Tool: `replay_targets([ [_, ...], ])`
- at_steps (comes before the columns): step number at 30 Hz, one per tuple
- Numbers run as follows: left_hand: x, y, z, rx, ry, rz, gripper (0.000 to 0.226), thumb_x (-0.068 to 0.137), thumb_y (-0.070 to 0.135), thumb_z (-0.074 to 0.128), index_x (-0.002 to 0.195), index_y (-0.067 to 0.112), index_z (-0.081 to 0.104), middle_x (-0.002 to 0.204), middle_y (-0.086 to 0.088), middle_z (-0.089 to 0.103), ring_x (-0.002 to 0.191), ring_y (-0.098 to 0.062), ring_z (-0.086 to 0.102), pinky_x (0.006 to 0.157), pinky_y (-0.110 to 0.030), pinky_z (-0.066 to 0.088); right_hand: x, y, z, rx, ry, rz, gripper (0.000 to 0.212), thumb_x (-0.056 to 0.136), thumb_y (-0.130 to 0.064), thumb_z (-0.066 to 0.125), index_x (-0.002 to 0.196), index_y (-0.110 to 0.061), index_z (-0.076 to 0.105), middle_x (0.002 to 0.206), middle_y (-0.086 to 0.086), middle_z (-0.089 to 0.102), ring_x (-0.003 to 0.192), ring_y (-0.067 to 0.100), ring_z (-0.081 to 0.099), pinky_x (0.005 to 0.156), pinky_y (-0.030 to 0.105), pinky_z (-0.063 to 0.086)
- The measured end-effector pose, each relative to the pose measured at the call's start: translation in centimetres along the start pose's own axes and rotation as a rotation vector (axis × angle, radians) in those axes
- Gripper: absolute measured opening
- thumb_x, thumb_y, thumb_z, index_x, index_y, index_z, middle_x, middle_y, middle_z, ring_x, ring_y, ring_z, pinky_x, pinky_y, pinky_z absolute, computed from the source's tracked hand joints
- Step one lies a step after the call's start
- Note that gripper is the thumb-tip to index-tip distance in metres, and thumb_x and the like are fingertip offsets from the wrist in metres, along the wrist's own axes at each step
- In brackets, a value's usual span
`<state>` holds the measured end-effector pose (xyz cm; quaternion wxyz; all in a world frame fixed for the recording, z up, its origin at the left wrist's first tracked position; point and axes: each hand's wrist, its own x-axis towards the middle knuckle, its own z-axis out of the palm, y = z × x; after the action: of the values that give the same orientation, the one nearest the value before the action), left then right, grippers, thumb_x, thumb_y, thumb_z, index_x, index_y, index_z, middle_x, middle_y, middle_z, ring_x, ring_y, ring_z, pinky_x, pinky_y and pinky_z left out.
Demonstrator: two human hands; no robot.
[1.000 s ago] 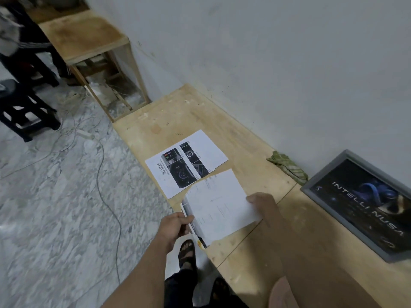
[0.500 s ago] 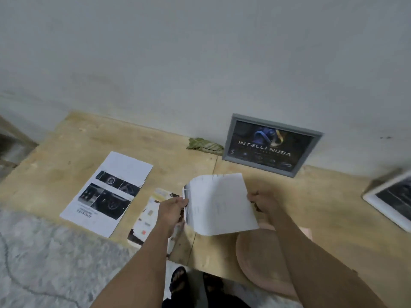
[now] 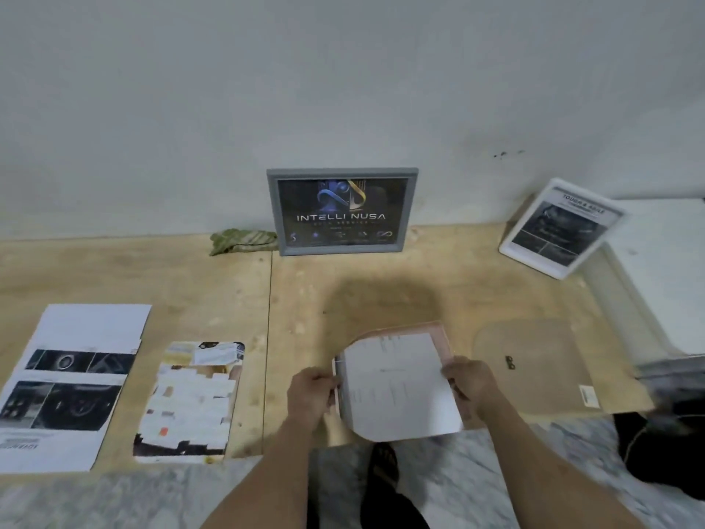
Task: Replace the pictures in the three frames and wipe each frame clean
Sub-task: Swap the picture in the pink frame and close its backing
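Wooden bench (image 3: 381, 292), our landmark. Against the wall at its rear lean the grey frame (image 3: 342, 211) and, further right, the white frame (image 3: 560, 227). Near its front edge lies the pink frame (image 3: 444, 339), face down we judge. Directly over this we hold the paper sheet (image 3: 398, 389), long axis running away from us; left hand (image 3: 311, 395) and right hand (image 3: 471, 383) each pinch a side edge, equally near.

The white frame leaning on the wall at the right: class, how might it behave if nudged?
The white frame stands tilted against the wall, so it could probably slide or topple. It looks rigid. Weight cannot be judged.
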<state>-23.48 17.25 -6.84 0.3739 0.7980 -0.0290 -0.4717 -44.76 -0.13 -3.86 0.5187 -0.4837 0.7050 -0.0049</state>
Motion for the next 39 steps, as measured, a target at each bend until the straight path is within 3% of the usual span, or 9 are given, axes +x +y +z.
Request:
replay_targets([
  [3, -0.4, -0.3, 1.8, -0.012, 0.097, -0.015, 0.016, 0.081, 0.01, 0.072, 0.065, 0.011, 0.073, 0.053, -0.006, 0.062, 0.053, -0.03, 0.057, 0.065, -0.039, 0.053, 1.0, 0.6, -0.7, -0.063, -0.013, 0.0, 0.012, 0.074, 0.001, 0.054, 0.065, -0.006, 0.049, 0.06, 0.012, 0.046, 0.049, 0.02, 0.038, 0.044, 0.024, 0.027],
  [6, -0.5, -0.8, 3.4, -0.051, 0.165, -0.031, 0.006, 0.074, 0.015, 0.074, 0.07, 0.018, 0.078, 0.067, -0.012, 0.069, 0.083, -0.044, 0.068, 0.08, -0.046, 0.057, 1.7, 1.1, -1.1, 0.031, -0.017, 0.041, 0.011, 0.074, 0.003, 0.057, 0.068, -0.005, 0.053, 0.066, 0.015, 0.05, 0.056, 0.02, 0.044, 0.048, 0.024, 0.031],
  [11, -1.1, -0.2, 5.0, -0.139, 0.254, -0.086, 0.019, 0.076, 0.014, 0.078, 0.064, 0.027, 0.073, 0.087, -0.009, 0.077, 0.091, -0.037, 0.07, 0.09, -0.048, 0.056, 3.1, 0.8, -1.7, 0.061, -0.12, 0.057, 0.015, 0.085, 0.003, 0.051, 0.072, -0.005, 0.052, 0.066, 0.011, 0.05, 0.054, 0.019, 0.047, 0.039, 0.019, 0.037],
  [15, -1.4, 0.5, 6.0, -0.188, 0.309, -0.103, 0.022, 0.077, 0.011, 0.078, 0.062, 0.026, 0.071, 0.082, -0.004, 0.074, 0.09, -0.034, 0.069, 0.089, -0.048, 0.057, 4.4, 0.6, -2.1, -0.016, -0.133, 0.004, 0.009, 0.087, -0.008, 0.053, 0.081, -0.006, 0.059, 0.082, 0.015, 0.062, 0.071, 0.024, 0.057, 0.065, 0.032, 0.047],
  [18, -1.4, 1.1, 6.5, -0.182, 0.346, -0.095, 0.021, 0.077, 0.012, 0.077, 0.063, 0.026, 0.071, 0.086, -0.006, 0.075, 0.092, -0.034, 0.068, 0.09, -0.046, 0.057, 5.3, 0.5, -2.4, -0.057, -0.148, 0.0, 0.026, 0.091, -0.014, 0.052, 0.105, 0.005, 0.061, 0.11, 0.023, 0.064, 0.1, 0.034, 0.062, 0.093, 0.045, 0.05],
  [20, -1.4, 1.5, 6.7, -0.17, 0.356, -0.087, 0.019, 0.078, 0.013, 0.076, 0.065, 0.026, 0.071, 0.089, -0.006, 0.075, 0.093, -0.032, 0.068, 0.091, -0.045, 0.056, 5.2, 0.2, -2.5, -0.096, -0.16, 0.002, 0.031, 0.092, -0.016, 0.051, 0.111, 0.008, 0.059, 0.119, 0.025, 0.061, 0.103, 0.034, 0.061, 0.098, 0.046, 0.047],
  [26, -1.3, 1.8, 7.4, -0.097, 0.354, -0.057, 0.019, 0.083, 0.011, 0.072, 0.069, 0.022, 0.068, 0.086, -0.002, 0.07, 0.091, -0.029, 0.064, 0.086, -0.034, 0.051, 5.1, -0.3, -3.1, -0.126, -0.14, -0.033, 0.04, 0.091, -0.016, 0.053, 0.122, 0.008, 0.056, 0.127, 0.025, 0.057, 0.113, 0.033, 0.059, 0.098, 0.04, 0.045],
  [33, -1.8, 1.3, 8.2, 0.069, 0.401, -0.008, 0.017, 0.088, 0.012, 0.062, 0.102, 0.014, 0.072, 0.094, -0.003, 0.067, 0.089, -0.025, 0.058, 0.08, -0.031, 0.047, 4.3, 0.2, -3.7, -0.104, -0.147, -0.233, 0.027, 0.09, -0.02, 0.058, 0.109, -0.002, 0.066, 0.103, 0.016, 0.067, 0.083, 0.019, 0.055, 0.072, 0.029, 0.042],
  [39, -2.3, 2.6, 10.2, 0.176, 0.411, 0.069, 0.026, 0.089, 0.009, 0.055, 0.107, 0.014, 0.074, 0.104, -0.007, 0.073, 0.089, -0.025, 0.061, 0.073, -0.026, 0.041, 4.9, 0.3, -4.6, -0.139, -0.157, -0.265, 0.026, 0.094, -0.015, 0.053, 0.113, 0.0, 0.061, 0.112, 0.018, 0.064, 0.108, 0.035, 0.058, 0.076, 0.028, 0.04],
])
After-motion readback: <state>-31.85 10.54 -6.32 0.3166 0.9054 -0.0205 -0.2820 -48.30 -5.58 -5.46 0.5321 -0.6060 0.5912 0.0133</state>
